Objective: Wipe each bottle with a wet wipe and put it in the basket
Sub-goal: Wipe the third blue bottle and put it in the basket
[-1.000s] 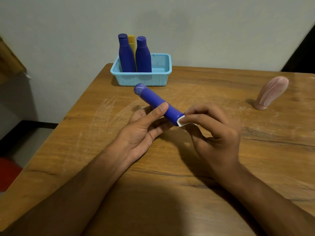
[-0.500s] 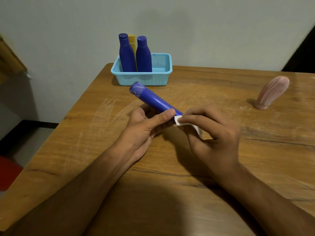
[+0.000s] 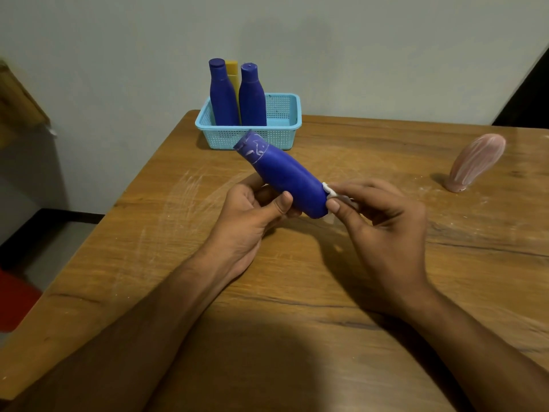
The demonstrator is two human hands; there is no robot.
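**onlooker_1:** Bottle-wiping question from someone standing right by the surface [image 3: 416, 292]. Why's the blue bottle [image 3: 285, 179] held up sideways in the air like that, cap pointing off toward the basket [image 3: 252, 138]?

**onlooker_2:** My guess is it's so the bottom end is reachable. The left hand [image 3: 252, 212] is curled around the lower half of the body, thumb on top and fingers underneath, so the base sticks out toward the other hand. The right hand [image 3: 383, 221] is pinching a small folded wet wipe [image 3: 328, 190] between thumb and fingertips and has it pressed right against the base edge. With the bottle lying flat, that bottom would be hard to get at.

**onlooker_1:** Makes sense. The cap end has whitish smears on it though, so it doesn't look finished to me.

**onlooker_2:** Agreed, I'd say the cap probably needs a pass before it goes in.

**onlooker_1:** And the basket's parked at the far edge near the wall?

**onlooker_2:** Yeah, probably to keep the done ones away from the work area. Two blue bottles [image 3: 237, 96] stand upright in its left side with a yellow one [image 3: 232, 69] tucked behind, and there's free room on the right. A pinkish bottle [image 3: 475, 162] sits tilted, well apart on the right, which I'd guess is waiting its turn.
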